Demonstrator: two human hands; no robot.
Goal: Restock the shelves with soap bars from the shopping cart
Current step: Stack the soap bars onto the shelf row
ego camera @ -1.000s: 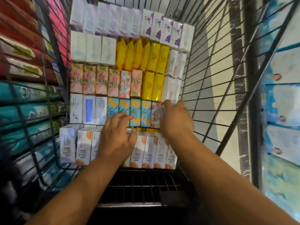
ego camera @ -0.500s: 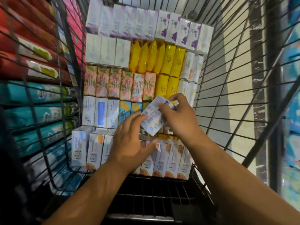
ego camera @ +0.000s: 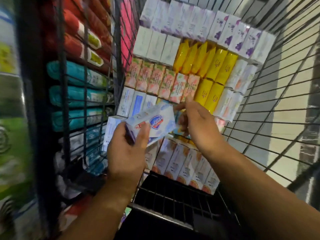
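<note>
a pale blue and white cardboard soap box [ego camera: 155, 121], printed with a blue oval logo edged in red, is gripped at its near end by the left hand [ego camera: 126, 153], with the thumb laid across its front. it is held tilted above the packed rows inside the black wire shopping cart [ego camera: 169, 194]. the right hand [ego camera: 199, 125] is seen just beside the box's far end, fingers partly curled; whether anything is held cannot be told. beneath are white and orange boxes [ego camera: 183, 168], then pink floral boxes [ego camera: 161, 80], yellow wrapped bars [ego camera: 209, 64] and, farthest, white boxes with purple flowers [ego camera: 226, 33].
</note>
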